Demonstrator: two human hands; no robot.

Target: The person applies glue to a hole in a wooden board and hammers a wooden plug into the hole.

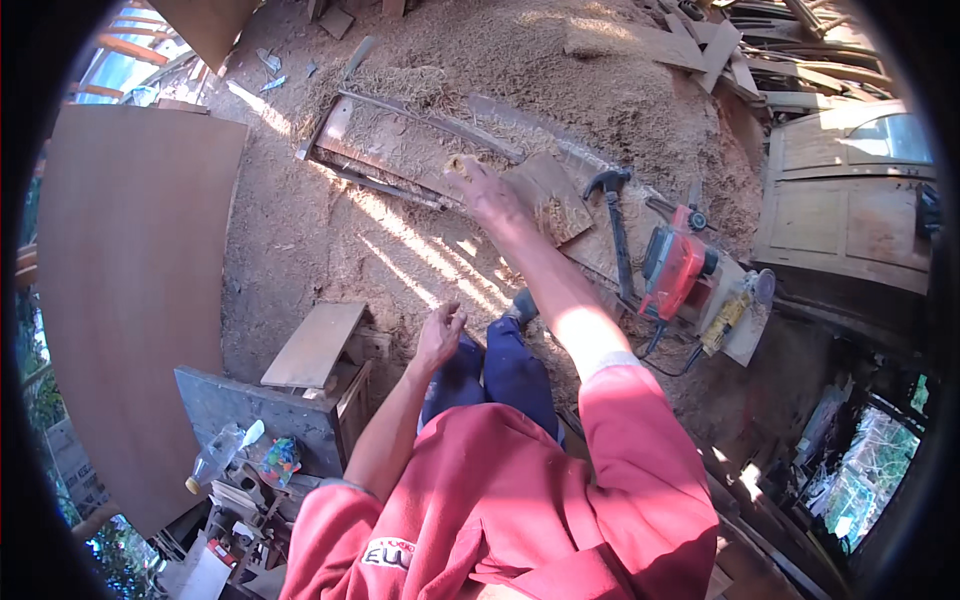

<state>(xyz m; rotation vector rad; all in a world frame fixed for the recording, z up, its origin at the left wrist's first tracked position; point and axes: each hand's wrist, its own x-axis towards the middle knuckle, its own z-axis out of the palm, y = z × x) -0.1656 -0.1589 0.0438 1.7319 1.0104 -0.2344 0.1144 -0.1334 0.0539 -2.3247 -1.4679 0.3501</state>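
Note:
My right hand (486, 195) is stretched forward over a low bench strewn with sawdust. Its fingers are closed at a small pale yellowish piece (458, 163), whose kind I cannot make out. Just right of that hand lies a thin brown board (552, 200) with a ragged, dusty surface. My left hand (438, 336) hangs in front of my legs, its fingers loosely bent and a little apart, with nothing seen in it. Farther right on the bench are a claw hammer (617, 235), a red electric hand planer (675, 270) and a yellow angle grinder (730, 318).
Sawdust and shavings (620, 100) heap up beyond the bench. A large plywood sheet (140, 300) stands at left, near a small wooden stand (315, 345) and a clear plastic bottle (212, 458). Panelled wooden doors (850, 210) lie at right, below stacked scrap boards (720, 55).

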